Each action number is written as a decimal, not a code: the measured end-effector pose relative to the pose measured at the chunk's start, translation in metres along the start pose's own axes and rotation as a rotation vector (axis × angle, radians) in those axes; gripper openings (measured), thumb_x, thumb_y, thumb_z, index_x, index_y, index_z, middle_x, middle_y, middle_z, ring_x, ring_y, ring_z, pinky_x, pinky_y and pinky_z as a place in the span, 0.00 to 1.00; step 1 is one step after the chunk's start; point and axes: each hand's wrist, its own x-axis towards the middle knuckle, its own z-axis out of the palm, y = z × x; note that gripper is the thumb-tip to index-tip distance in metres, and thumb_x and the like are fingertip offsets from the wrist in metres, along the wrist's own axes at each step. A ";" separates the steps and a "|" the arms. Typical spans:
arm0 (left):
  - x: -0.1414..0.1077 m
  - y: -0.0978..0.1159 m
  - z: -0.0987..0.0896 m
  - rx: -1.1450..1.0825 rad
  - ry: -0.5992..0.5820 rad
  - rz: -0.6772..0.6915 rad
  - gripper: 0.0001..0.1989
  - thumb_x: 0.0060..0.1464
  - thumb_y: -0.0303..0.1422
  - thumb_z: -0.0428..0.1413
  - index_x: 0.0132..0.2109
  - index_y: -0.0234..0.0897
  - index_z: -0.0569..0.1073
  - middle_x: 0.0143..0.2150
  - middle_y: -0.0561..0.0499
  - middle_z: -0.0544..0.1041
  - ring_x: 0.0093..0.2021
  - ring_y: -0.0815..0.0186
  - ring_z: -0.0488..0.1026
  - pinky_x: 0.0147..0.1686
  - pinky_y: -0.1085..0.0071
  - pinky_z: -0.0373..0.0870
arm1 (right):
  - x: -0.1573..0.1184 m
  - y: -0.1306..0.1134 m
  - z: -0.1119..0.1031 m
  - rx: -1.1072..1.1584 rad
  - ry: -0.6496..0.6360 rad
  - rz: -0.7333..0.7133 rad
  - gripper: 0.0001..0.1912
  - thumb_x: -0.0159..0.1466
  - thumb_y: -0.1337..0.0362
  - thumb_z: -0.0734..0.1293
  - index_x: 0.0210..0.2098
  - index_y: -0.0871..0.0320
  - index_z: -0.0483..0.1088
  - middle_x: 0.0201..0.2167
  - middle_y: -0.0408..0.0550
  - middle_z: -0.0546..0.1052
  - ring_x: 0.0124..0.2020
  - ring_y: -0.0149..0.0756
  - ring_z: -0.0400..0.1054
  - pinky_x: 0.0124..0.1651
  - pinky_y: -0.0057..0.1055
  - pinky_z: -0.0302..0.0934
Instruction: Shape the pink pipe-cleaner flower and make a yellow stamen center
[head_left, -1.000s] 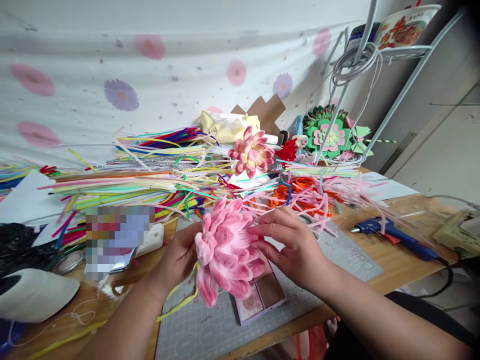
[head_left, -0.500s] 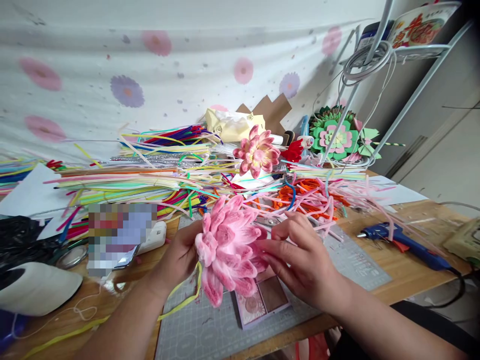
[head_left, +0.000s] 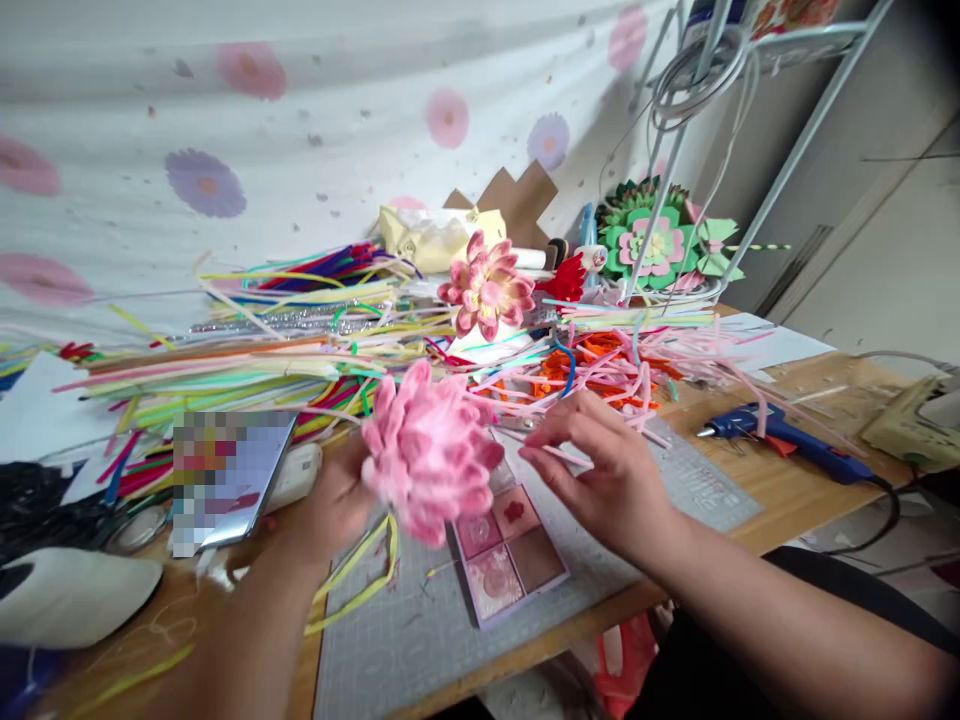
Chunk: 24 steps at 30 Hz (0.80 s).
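A pink layered flower (head_left: 427, 450) with fuzzy, pipe-cleaner-like petals is held up over the mat. My left hand (head_left: 341, 500) is closed around its back, and the flower hides some of the fingers. To its right, apart from the petals, my right hand (head_left: 600, 465) has thumb and forefinger drawn close in a pinch. A thin pale pink stick shows at those fingertips; whether it is held or lies behind them I cannot tell. Below the flower, an open four-pan powder palette (head_left: 536, 560) lies on the grey cutting mat (head_left: 397, 650). A yellow strip (head_left: 352, 610) hangs beneath my left hand.
Pipe cleaners (head_left: 195, 375) in many colours heap across the back. Among them stands a pink-and-yellow flower (head_left: 487, 290). A blue glue gun (head_left: 795, 440) lies at right, a phone (head_left: 255, 490) at left. Green paper-like flowers (head_left: 652, 245) sit by the metal rack (head_left: 802, 150).
My right hand has come away from the petals. The flower has tipped and moved up and left, uncovering more of the palette. The whole view has shifted slightly.
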 end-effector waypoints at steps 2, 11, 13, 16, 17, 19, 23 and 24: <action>0.005 -0.004 -0.001 0.009 0.062 -0.006 0.12 0.55 0.41 0.54 0.45 0.47 0.76 0.44 0.49 0.78 0.51 0.53 0.71 0.53 0.55 0.64 | -0.007 0.006 0.000 0.004 -0.182 -0.003 0.04 0.64 0.66 0.65 0.35 0.59 0.72 0.31 0.48 0.71 0.35 0.36 0.64 0.38 0.34 0.60; 0.009 -0.014 0.002 0.061 0.077 0.157 0.20 0.56 0.48 0.52 0.44 0.37 0.75 0.44 0.48 0.79 0.45 0.58 0.74 0.47 0.64 0.69 | -0.037 -0.005 0.026 -0.197 -0.812 -0.056 0.32 0.59 0.43 0.65 0.54 0.56 0.69 0.60 0.56 0.62 0.59 0.57 0.50 0.59 0.60 0.45; 0.009 -0.013 0.003 0.054 0.075 0.182 0.21 0.57 0.47 0.52 0.46 0.36 0.75 0.46 0.47 0.78 0.46 0.58 0.74 0.47 0.66 0.69 | -0.039 -0.007 0.031 -0.212 -0.826 -0.067 0.35 0.58 0.41 0.65 0.56 0.57 0.67 0.61 0.57 0.60 0.60 0.59 0.48 0.60 0.63 0.41; 0.010 -0.011 0.004 0.054 0.077 0.199 0.21 0.57 0.47 0.52 0.47 0.35 0.74 0.46 0.46 0.78 0.46 0.58 0.74 0.47 0.67 0.68 | -0.041 -0.009 0.034 -0.218 -0.846 -0.076 0.35 0.57 0.41 0.65 0.56 0.58 0.67 0.61 0.57 0.61 0.60 0.59 0.48 0.60 0.63 0.39; 0.011 -0.010 0.004 0.059 0.077 0.201 0.22 0.57 0.48 0.52 0.47 0.35 0.75 0.45 0.46 0.79 0.46 0.58 0.74 0.46 0.67 0.68 | -0.041 -0.009 0.034 -0.221 -0.851 -0.083 0.34 0.58 0.42 0.66 0.56 0.57 0.67 0.60 0.56 0.61 0.60 0.59 0.48 0.61 0.63 0.39; 0.011 -0.009 0.005 0.054 0.074 0.214 0.23 0.57 0.49 0.51 0.46 0.34 0.75 0.45 0.46 0.79 0.45 0.58 0.74 0.46 0.67 0.69 | -0.040 -0.009 0.033 -0.226 -0.854 -0.101 0.31 0.59 0.44 0.66 0.54 0.57 0.69 0.60 0.55 0.62 0.61 0.59 0.47 0.61 0.62 0.39; 0.010 -0.006 0.004 0.026 0.055 0.230 0.20 0.59 0.46 0.50 0.49 0.36 0.75 0.46 0.46 0.79 0.45 0.57 0.74 0.45 0.66 0.69 | -0.041 -0.012 0.033 -0.223 -0.847 -0.146 0.25 0.60 0.45 0.65 0.49 0.55 0.72 0.59 0.53 0.64 0.62 0.57 0.47 0.62 0.62 0.36; 0.009 -0.006 0.003 0.027 0.054 0.219 0.19 0.59 0.44 0.50 0.49 0.37 0.74 0.46 0.46 0.79 0.46 0.56 0.74 0.46 0.65 0.68 | -0.042 -0.013 0.033 -0.215 -0.841 -0.152 0.24 0.60 0.45 0.65 0.47 0.55 0.73 0.58 0.52 0.65 0.61 0.56 0.48 0.62 0.61 0.36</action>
